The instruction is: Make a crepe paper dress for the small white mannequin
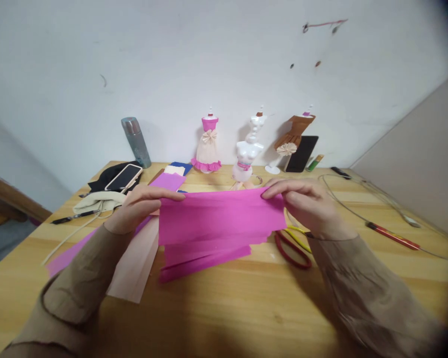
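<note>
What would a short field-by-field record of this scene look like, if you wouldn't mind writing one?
Left hand: holds the pink sheet by its upper edge
Right hand: holds the same edge, farther right
Pink sheet: spread between both hands, layered below
Near right wrist: red loop and yellow loop
Beside left forearm: pale strip
Toward wall: figure in pink dress, figure in brown
Rear left: bottle, phone

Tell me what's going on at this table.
A person holds a pink sheet by its upper edge, the left hand at one end and the right hand at the other. Scissors lie on the table near the right hand. Small mannequins stand by the wall, one dressed in pink and cream.
</note>
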`<state>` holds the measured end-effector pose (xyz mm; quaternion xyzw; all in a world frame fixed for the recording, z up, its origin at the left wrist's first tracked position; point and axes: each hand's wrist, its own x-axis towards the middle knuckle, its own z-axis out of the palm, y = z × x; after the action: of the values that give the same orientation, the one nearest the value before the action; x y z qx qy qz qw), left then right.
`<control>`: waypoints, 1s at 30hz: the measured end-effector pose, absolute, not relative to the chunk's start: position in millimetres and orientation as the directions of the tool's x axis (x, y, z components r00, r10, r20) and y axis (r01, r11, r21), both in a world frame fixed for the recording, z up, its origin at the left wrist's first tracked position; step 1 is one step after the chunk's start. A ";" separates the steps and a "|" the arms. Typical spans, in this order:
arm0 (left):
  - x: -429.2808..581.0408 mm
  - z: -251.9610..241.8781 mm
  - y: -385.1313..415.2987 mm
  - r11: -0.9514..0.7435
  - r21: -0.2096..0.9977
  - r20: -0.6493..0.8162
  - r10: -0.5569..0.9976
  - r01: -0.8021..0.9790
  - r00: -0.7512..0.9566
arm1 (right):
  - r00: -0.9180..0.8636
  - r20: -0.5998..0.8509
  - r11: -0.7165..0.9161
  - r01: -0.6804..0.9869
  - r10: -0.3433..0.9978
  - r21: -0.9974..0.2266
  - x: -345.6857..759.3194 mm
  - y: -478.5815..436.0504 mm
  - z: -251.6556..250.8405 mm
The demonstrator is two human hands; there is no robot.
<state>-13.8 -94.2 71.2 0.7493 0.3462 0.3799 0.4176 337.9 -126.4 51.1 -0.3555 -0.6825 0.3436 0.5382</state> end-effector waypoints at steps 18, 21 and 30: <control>29.5 40.8 -99.2 0.082 0.980 -0.031 0.962 -0.181 0.271 | -0.074 0.222 0.212 -0.128 0.972 -0.969 323.0 -117.9 30.4; 29.9 42.7 -97.4 -0.023 0.994 0.046 0.975 -0.108 0.218 | -0.148 0.091 0.076 -0.098 0.985 -0.992 320.6 -116.1 25.3; 19.1 47.6 -85.5 -0.161 0.955 0.139 0.985 0.248 0.104 | -0.007 0.275 0.267 0.254 0.961 -0.929 315.7 -122.1 29.3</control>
<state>19.1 -85.5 47.6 0.6179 0.4989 0.4460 0.4128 315.7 -122.1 29.3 -0.4930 -0.6165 0.3510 0.5036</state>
